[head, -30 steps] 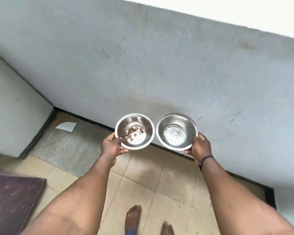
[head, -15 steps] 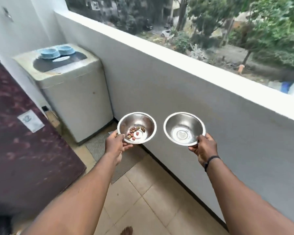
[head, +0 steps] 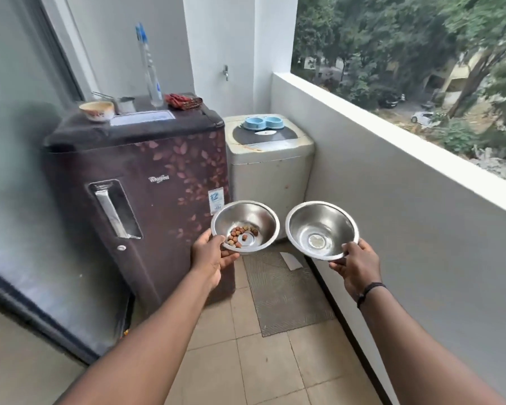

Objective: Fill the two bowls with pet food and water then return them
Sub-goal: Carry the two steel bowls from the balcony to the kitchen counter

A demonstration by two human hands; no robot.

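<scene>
I hold two steel bowls at chest height over a balcony floor. My left hand (head: 212, 255) grips the near rim of the left steel bowl (head: 254, 213), which has a small heap of brown kibble (head: 241, 233) in its bottom. My right hand (head: 355, 266) grips the near rim of the right steel bowl (head: 327, 219); its bottom shines and I cannot tell whether it holds water. The two bowls hang side by side, a small gap apart.
A dark maroon fridge (head: 146, 182) stands ahead on the left with a ceramic bowl (head: 97, 110) on top. Behind it a washing machine (head: 270, 165) carries a blue double pet dish (head: 263, 123). A tap (head: 225, 72) is on the far wall. The balcony parapet (head: 392, 182) runs along the right; a mat (head: 284, 290) lies on the tiles.
My view has swung up and left, from the parapet wall and floor to the fridge and washing machine. Both hands have kept hold of their bowls, which have drifted slightly apart.
</scene>
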